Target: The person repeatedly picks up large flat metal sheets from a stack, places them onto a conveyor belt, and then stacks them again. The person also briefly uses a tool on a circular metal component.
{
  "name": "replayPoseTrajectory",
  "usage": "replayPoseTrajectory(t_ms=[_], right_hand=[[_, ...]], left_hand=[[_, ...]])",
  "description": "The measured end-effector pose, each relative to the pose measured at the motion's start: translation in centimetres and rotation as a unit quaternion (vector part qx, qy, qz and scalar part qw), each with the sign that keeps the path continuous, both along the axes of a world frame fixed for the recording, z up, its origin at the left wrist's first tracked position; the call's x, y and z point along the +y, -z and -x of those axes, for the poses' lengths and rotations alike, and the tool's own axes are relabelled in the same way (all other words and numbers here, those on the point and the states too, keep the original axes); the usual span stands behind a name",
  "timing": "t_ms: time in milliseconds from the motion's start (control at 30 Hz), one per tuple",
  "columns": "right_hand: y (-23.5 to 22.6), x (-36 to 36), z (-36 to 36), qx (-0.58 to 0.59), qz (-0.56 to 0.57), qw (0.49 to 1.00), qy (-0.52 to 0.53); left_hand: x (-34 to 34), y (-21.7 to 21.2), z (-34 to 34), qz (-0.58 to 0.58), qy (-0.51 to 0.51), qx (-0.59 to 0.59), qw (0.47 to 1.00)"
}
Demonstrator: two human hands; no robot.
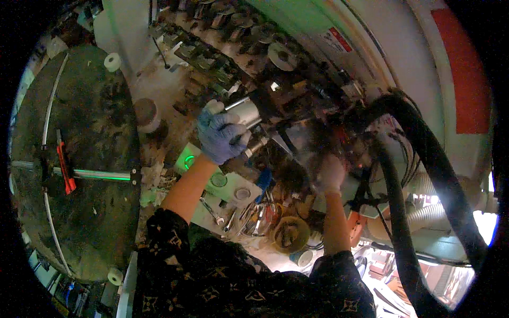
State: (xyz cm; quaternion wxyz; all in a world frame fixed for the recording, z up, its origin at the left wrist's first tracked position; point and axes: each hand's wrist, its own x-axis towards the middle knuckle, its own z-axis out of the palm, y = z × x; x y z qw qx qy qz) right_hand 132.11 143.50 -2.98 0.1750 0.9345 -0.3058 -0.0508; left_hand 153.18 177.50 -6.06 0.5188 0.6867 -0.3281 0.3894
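My left hand (pixel 222 135), in a blue-grey glove, has its fingers curled over a shiny silver metal cylinder (pixel 245 113) on the machine. Lower down, a short bright metal fitting (pixel 255 147) sticks out beside the glove. My right hand (pixel 330 174), in a pale glove, reaches into the dark machine (pixel 302 138) at centre right. Motion and shadow smear its fingers, so what it touches is hidden. Below my left wrist is a pale control panel (pixel 230 188) with round buttons, one of them ringed in green light.
Wrenches (pixel 213 212) and other hand tools lie below the panel, near a yellowish bowl (pixel 290 234). Thick black hoses (pixel 429 153) arch down on the right. A large dark round table (pixel 95 222) at left carries a red-handled tool (pixel 65 167). Metal parts (pixel 238 24) line the back.
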Motion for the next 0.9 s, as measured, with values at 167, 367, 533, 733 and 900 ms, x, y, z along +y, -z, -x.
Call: replayPoseTrajectory(t_ms=[167,367,533,733,900], right_hand=[[2.2,-2.2,-1.0,-0.067,0.033,0.993,-0.087],[0.9,0.1,-3.2,-0.125,-0.014,0.991,-0.055],[1.8,-1.4,-2.2,-0.145,-0.059,0.987,-0.040],[1.3,0.4,-3.2,-0.159,-0.026,0.985,-0.057],[2.2,-0.5,-2.3,-0.221,-0.097,0.967,-0.080]], left_hand=[[-0.5,1.4,-0.1,0.032,0.024,-0.003,0.999],[-0.3,1.7,-0.4,0.060,0.042,0.021,0.997],[-0.8,2.2,-1.0,0.111,0.045,-0.001,0.993],[0.7,2.0,-1.2,0.048,0.120,0.025,0.991],[0.0,2.8,-1.4,0.053,0.102,0.031,0.993]])
